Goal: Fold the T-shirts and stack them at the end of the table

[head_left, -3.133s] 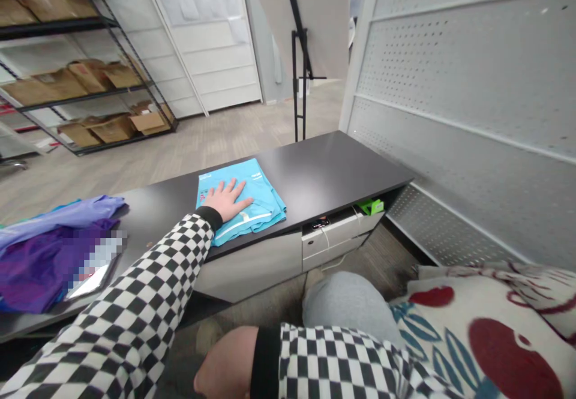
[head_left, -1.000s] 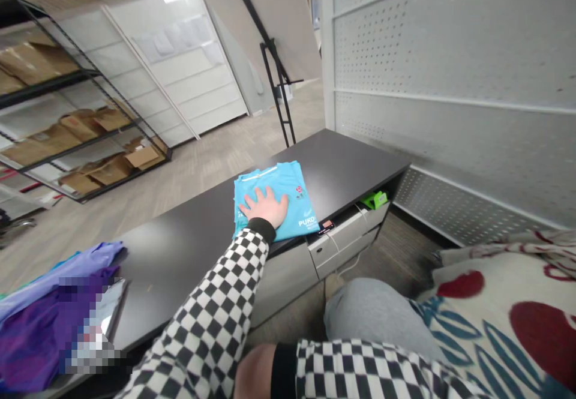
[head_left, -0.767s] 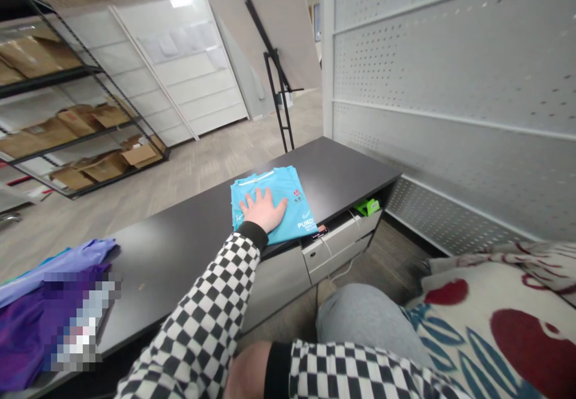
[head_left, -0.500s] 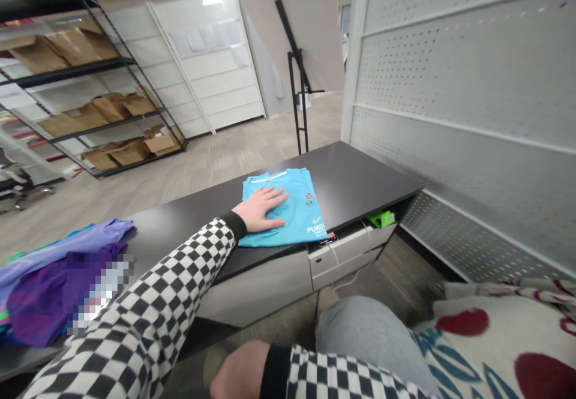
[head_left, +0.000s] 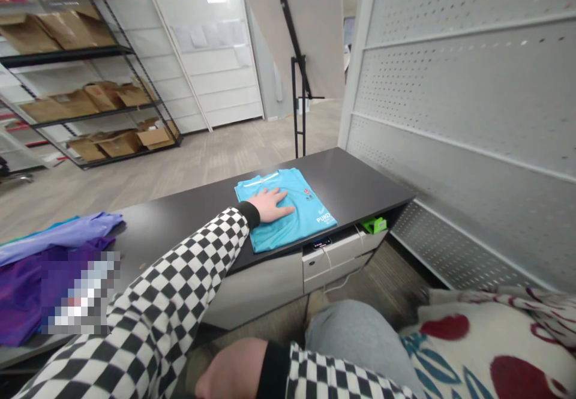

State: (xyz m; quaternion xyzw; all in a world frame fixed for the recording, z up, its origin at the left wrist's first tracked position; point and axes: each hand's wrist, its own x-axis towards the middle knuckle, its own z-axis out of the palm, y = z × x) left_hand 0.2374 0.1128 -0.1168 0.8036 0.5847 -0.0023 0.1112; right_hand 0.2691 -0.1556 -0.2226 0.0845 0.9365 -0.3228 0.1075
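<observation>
A folded light-blue T-shirt [head_left: 288,213] lies on the dark tabletop [head_left: 337,174], its white collar band toward the far side. Small emblems and white lettering show on its right part. My left hand [head_left: 271,204] rests flat on the shirt with its fingers stretched out, palm down, holding nothing that I can see. Low in the picture, near my lap, is my right hand [head_left: 236,366], away from the shirt. Its fingers are mostly hidden, so whether it is closed does not show.
Purple and lilac garments [head_left: 58,237] lie at the table's left, beside a blurred patch. Below the top, drawers [head_left: 335,264] hold a phone [head_left: 319,244] and a green object [head_left: 375,225]. A perforated panel [head_left: 459,105] stands right; shelves with boxes [head_left: 121,143] stand behind.
The shirt has been turned on the table under my left hand: its collar now points away and its lettering sits near right. My left hand has shifted right. The right hand stays low.
</observation>
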